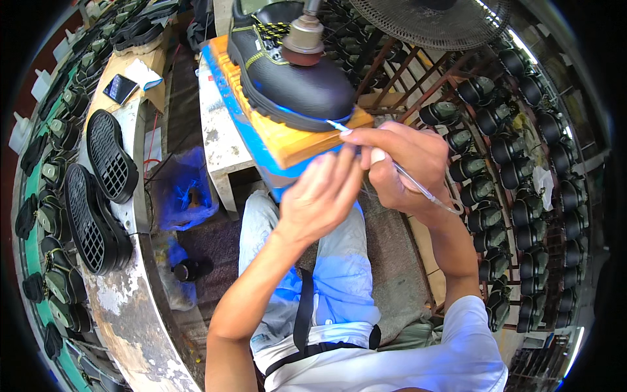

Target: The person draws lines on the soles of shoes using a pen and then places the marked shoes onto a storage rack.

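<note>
A black safety shoe (294,91) with yellow-and-black laces sits on a yellow block (307,144), its toe toward me. A round-ended metal press rod (304,40) stands over the upper. My right hand (411,160) is closed around a slim, clear pen (418,185), whose pale tip meets the seam between toe and sole. Blue shows along that seam. My left hand (321,196) is beside it at the block's near edge, fingers stretched out and slightly blurred. Whether its fingertips touch the block or my right hand, I cannot tell.
Two loose black soles (95,219) lie on the worn bench (124,294) at left, below a phone (120,89). A conveyor (49,261) carries shoes at far left. Racks of dark shoes (509,196) fill the right side. A fan (434,23) stands ahead.
</note>
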### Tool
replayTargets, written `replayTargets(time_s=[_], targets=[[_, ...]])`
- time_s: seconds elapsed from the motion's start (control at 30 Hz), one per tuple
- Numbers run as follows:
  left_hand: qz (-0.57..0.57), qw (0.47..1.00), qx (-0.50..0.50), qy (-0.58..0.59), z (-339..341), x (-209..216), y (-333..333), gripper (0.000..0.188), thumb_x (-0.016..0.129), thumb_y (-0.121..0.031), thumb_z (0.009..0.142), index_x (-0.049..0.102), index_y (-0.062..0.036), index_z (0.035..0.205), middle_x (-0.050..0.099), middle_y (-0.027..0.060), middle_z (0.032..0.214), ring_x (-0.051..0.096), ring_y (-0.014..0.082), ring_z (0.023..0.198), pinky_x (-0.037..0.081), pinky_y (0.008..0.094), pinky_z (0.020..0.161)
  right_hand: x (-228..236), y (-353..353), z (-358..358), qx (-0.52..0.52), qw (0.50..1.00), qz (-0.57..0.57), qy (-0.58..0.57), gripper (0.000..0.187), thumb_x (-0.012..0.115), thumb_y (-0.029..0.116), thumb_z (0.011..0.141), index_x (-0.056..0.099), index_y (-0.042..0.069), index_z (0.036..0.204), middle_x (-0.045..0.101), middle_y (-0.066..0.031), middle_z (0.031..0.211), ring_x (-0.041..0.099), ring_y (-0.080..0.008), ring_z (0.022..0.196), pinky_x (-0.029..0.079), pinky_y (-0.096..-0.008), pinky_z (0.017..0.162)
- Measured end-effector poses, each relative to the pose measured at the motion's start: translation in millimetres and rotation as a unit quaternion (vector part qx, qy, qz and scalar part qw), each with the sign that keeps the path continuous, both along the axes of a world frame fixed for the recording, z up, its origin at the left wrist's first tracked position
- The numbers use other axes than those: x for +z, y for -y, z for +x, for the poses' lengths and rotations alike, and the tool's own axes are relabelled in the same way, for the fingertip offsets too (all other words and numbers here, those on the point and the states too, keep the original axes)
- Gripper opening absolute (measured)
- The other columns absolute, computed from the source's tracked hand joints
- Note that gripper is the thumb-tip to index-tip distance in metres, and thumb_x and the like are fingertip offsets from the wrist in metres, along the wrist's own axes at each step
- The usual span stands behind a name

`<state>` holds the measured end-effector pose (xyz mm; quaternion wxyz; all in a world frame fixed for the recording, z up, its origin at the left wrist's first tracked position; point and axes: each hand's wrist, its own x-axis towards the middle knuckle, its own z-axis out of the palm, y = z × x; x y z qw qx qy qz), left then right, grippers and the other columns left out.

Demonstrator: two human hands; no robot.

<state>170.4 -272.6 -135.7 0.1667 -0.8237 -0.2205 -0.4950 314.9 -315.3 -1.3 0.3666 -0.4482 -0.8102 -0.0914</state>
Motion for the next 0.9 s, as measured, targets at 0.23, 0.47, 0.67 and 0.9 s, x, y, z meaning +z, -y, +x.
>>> replayTargets(time_s=[0.23,0.47,0.67,0.9], targets=[[-0.067,0.976,-0.043,0.202,-112.2,2.6,-51.1,0.029,0.068,-0.024,0.096,0.068,-0.0009,0.114,0.072,0.014,0.112,0.065,0.0327,0.112,0.049,0.0482,0.102,-36.5,-55.7,-55.4,0.126,0.978,0.024,-0.164,0.02,0.062,0.001,0.084,0.075,0.0,0.099,0.069,-0.0121,0.077,0.067,-0.0254,0.06,0.053,-0.0362,0.054],[-0.205,0.955,0.062,0.204,-159.1,17.6,-113.8,0.055,0.087,-0.03,0.085,0.06,0.0021,0.121,0.064,0.0216,0.126,0.061,0.0408,0.127,0.047,0.0475,0.108,-74.5,-139.5,-63.5,0.079,0.981,0.132,-0.123,0.02,0.067,0.008,0.083,0.076,0.004,0.102,0.07,-0.0113,0.08,0.069,-0.0282,0.064,0.055,-0.0382,0.059],[-0.274,0.936,0.099,0.199,-157.7,24.7,-148.6,0.089,0.102,-0.034,0.066,0.056,0.0021,0.132,0.067,0.0132,0.115,0.064,0.0233,0.097,0.054,0.0359,0.09,-63.1,-138.5,-21.6,-0.015,0.988,0.152,-0.025,0.024,0.066,0.006,0.081,0.075,0.004,0.103,0.064,-0.0105,0.075,0.067,-0.0293,0.063,0.055,-0.038,0.057],[-0.254,0.951,0.049,0.172,-181.9,3.8,-226.4,0.083,0.096,-0.032,0.073,0.059,-0.0003,0.14,0.061,0.0211,0.142,0.06,0.0329,0.13,0.046,0.0409,0.112,-49.3,-86.4,14.7,-0.082,0.988,0.131,0.027,0.024,0.066,0.004,0.08,0.074,0.002,0.102,0.064,-0.0115,0.076,0.067,-0.0303,0.062,0.055,-0.0395,0.057]])
